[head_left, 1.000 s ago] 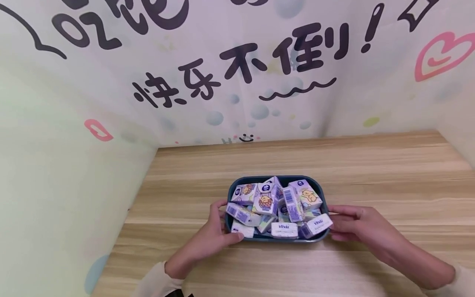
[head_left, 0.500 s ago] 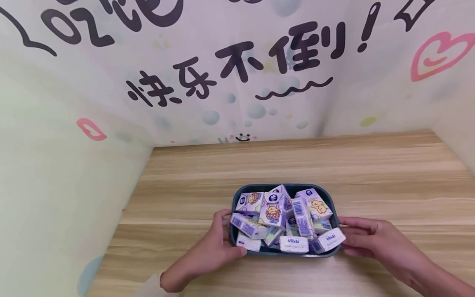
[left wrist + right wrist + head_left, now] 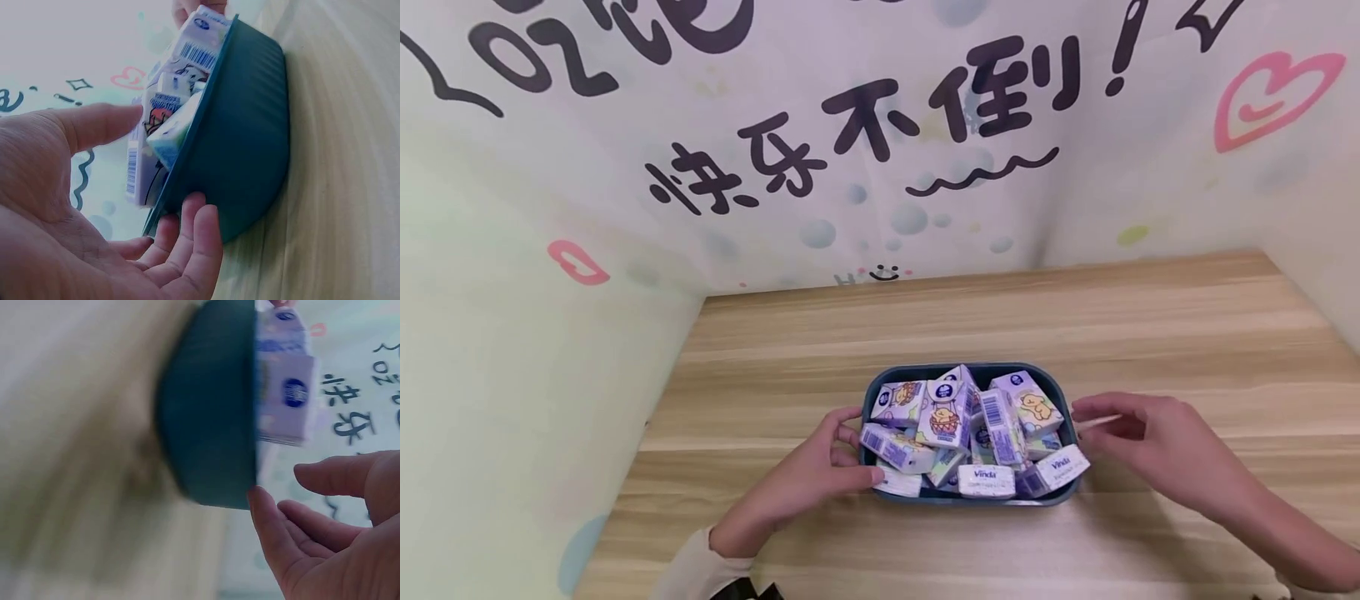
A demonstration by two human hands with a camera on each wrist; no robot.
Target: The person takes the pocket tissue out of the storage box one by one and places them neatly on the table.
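Note:
A dark teal plastic basket [image 3: 973, 502] sits on the wooden table, heaped with small purple and white tissue packs [image 3: 943, 417]. My left hand [image 3: 820, 467] is at its left end. In the left wrist view, the curled fingers [image 3: 199, 231] lie against the outer wall under the rim, while the thumb [image 3: 106, 125] reaches over the packs. At the opposite end is my right hand [image 3: 1157, 442]. A fingertip of it meets the basket's rim in the right wrist view, and the thumb [image 3: 334, 475] stands apart with nothing pinched.
Wood-grain tabletop [image 3: 820, 333] surrounds the basket. A pale printed cloth wall [image 3: 775, 242] with dark lettering rises behind it, and another pale wall [image 3: 490, 375] runs along the left. One white pack [image 3: 1060, 468] leans over the front right rim.
The basket has come toward me and slightly right, then shifted a little back. My right hand has moved up along its end, thumb and fingers now apart. The head view has turned slightly.

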